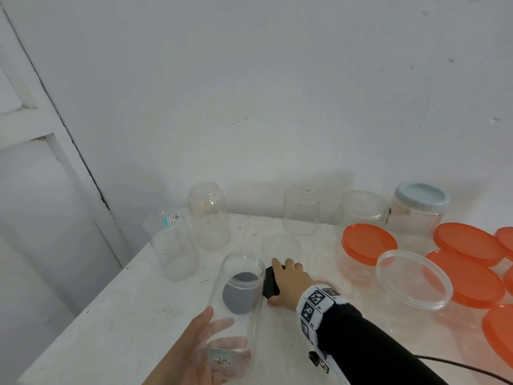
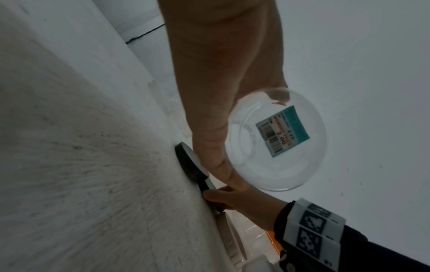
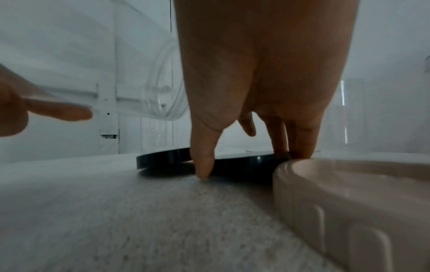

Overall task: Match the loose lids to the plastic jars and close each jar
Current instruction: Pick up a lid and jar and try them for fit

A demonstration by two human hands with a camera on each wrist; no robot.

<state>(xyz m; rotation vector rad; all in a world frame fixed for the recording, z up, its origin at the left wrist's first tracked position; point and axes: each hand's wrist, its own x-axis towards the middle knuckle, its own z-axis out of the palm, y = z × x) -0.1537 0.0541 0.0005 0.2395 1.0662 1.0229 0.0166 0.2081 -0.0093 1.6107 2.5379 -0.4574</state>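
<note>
While the left hand (image 1: 194, 348) gripped a tall clear jar (image 1: 238, 295) low in the head view, tilted with its mouth away from the camera, the right hand (image 1: 288, 282) pinched the rim of a black lid (image 1: 270, 283) at frame centre, thumb near, fingers far.

Item: black lid. Flat, rigid disc; judged light and smooth, best taken by its edge. One side appeared lifted off the tabletop (image 1: 138, 301). A second black lid (image 1: 240, 293) showed through the jar wall.

Item: clear jar. Thin plastic, judged light, slippery and easily dented; hold at mid-body.

View notes: left wrist alone showed the price label (image 2: 282, 131) on the jar base. Right wrist alone showed a cream ribbed lid (image 3: 349, 202) at lower right, just beside the black lid. Head view alone showed orange lids (image 1: 369, 243) at right.
</note>
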